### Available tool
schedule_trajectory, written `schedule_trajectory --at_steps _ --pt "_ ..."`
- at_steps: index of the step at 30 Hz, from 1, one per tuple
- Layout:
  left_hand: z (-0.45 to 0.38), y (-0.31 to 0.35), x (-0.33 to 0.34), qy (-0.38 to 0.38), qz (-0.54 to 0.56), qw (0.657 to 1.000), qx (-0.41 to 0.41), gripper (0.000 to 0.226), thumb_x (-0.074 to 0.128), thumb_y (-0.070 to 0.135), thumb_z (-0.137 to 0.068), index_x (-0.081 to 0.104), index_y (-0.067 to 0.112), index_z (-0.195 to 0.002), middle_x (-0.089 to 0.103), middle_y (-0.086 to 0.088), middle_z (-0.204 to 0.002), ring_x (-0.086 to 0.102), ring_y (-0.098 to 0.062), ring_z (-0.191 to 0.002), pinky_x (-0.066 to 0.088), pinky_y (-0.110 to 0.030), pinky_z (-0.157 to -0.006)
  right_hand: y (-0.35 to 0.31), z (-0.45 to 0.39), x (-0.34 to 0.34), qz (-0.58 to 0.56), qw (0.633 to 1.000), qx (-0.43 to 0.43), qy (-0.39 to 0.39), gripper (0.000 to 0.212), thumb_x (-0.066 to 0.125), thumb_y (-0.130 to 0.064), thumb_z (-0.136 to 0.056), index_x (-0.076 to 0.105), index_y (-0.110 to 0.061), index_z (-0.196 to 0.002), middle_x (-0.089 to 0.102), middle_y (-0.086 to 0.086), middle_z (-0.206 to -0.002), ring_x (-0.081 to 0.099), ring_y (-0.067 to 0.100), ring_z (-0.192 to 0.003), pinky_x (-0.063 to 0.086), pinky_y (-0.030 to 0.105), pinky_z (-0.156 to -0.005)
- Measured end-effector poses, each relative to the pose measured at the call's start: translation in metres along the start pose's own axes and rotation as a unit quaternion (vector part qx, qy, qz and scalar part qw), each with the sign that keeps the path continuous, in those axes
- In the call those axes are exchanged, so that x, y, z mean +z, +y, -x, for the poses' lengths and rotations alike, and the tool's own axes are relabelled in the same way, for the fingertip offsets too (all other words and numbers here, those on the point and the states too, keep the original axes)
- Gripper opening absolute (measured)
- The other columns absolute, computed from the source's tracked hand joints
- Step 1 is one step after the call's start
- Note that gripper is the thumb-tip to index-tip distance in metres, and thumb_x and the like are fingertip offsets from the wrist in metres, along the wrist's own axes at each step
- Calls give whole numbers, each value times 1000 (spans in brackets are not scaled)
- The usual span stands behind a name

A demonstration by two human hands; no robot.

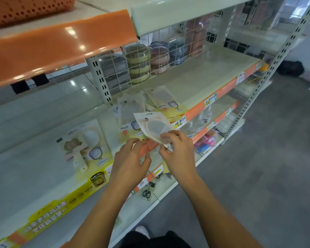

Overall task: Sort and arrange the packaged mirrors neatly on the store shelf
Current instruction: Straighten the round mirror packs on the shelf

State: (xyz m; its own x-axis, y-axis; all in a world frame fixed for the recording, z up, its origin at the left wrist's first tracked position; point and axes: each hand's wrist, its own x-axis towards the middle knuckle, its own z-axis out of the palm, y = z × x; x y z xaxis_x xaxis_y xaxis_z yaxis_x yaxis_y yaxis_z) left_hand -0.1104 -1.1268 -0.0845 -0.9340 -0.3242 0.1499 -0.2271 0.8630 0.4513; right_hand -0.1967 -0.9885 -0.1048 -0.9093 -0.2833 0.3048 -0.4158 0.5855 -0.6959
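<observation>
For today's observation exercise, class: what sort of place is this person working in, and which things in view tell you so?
Most likely a shop aisle. Metal shelves carry orange edge strips with handwritten price tags, several packaged mirrors lie on one shelf, and the right hand holds another mirror pack.

What we cannot make out

The right hand (177, 151) covers the lower end of the mirror packet (155, 127) we hold; print on the price tags (210, 100) is too small to read, and the jars (138, 63) blur behind wire mesh (168, 51).
</observation>
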Motion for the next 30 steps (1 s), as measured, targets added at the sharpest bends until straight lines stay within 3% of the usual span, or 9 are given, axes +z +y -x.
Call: schedule_trajectory --at_steps 3,5,11,15,19,22,26,30 --pt "-12 -11 -3 11 5 1000 -9 37 51 40 -88 56 25 -122 52 2 -126 54 -24 -111 48 -42 -86 -8 -9 10 0 1000 -3 -14 35 69 -29 -77 66 -31 -112 56 -10 -118 41 19 -108 42 29 -85" --pt "-20 -15 -7 22 15 1000 -13 43 42 46 -85 57 26 -120 53 2 -125 55 -24 -112 49 -42 -86 -10 -17 16 5 1000 -15 -18 35 71 -28 -77 67 -30 -112 56 -9 -118 42 19 -106 40 29 -87" --pt "-32 -45 -15 47 30 998 -43 46 41 42 -79 59 21 -115 55 -3 -120 60 -30 -102 51 -45 -83 -18 -44 45 29 999 -25 -26 34 58 -34 -74 67 -28 -107 58 -6 -114 54 23 -105 27 23 -89" --pt "-39 -65 -20 51 22 997 -58 38 50 37 -82 60 26 -117 53 0 -122 60 -27 -103 51 -38 -83 -28 -50 67 32 998 -42 -15 33 59 -33 -73 68 -25 -104 61 -4 -109 57 21 -104 35 34 -95" --pt "-44 -72 -19 49 31 997 -49 30 55 33 -86 58 29 -115 52 2 -122 58 -25 -104 50 -40 -83 -29 -56 78 44 998 -49 -11 32 67 -27 -72 69 -24 -104 61 -3 -108 57 22 -102 26 22 -89" --pt "-54 -72 -18 20 38 997 -71 28 52 34 -90 54 27 -117 48 3 -126 54 -25 -111 45 -42 -89 -32 -70 78 49 997 -61 4 31 71 -24 -69 70 -23 -100 63 -1 -105 58 23 -98 30 24 -87" --pt "-77 -65 -18 3 20 995 -95 37 49 37 -92 49 26 -127 42 6 -133 49 -19 -118 42 -41 -94 -28 -99 77 46 997 -58 -7 31 57 -38 -74 69 -25 -99 63 -2 -106 57 26 -98 29 23 -85" --pt "-95 -56 -14 20 27 994 -102 39 49 39 -90 50 26 -127 43 5 -131 49 -19 -117 43 -42 -93 -19 -124 81 53 995 -78 -25 27 59 -38 -74 68 -27 -98 62 -2 -107 57 30 -97 41 37 -82"
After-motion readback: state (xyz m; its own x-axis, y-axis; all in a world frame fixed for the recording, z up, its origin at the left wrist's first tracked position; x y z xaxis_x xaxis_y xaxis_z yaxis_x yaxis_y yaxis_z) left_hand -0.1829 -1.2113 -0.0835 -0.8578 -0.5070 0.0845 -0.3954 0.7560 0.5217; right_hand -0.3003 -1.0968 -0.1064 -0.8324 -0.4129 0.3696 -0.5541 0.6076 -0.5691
